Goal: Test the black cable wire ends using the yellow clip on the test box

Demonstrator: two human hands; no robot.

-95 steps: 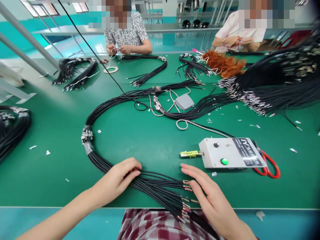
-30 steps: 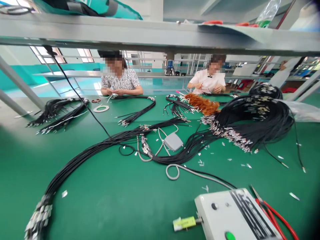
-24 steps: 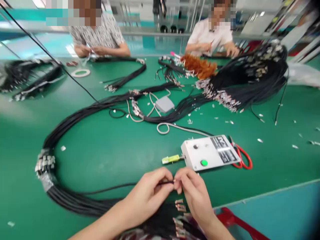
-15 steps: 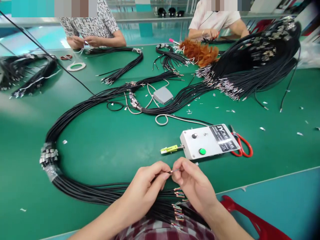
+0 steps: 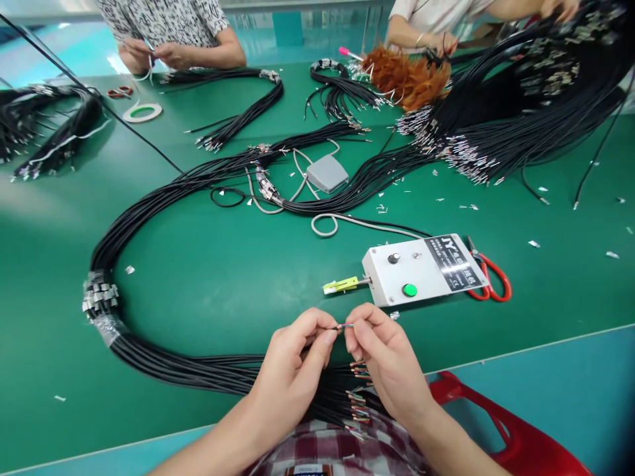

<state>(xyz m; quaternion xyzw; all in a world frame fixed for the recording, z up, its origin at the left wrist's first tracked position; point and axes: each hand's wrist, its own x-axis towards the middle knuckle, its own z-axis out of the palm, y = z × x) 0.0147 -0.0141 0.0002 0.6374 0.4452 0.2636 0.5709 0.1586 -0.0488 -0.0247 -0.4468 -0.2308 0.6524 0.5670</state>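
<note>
By the near edge of the bench (image 5: 223,291), the left hand (image 5: 297,363) pinches a black cable (image 5: 338,327) and the right hand (image 5: 389,363) its coloured wires (image 5: 347,324), already exposed, though how much of the bundle (image 5: 183,371) remains is unclear

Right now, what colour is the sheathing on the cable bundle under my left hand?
The cable bundle is sheathed in black, clearest in the head view.

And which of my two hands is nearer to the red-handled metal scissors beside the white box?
The right. Your right hand is left of the scissors and nearer to you; your left hand is farther left, beyond the right hand.
</note>
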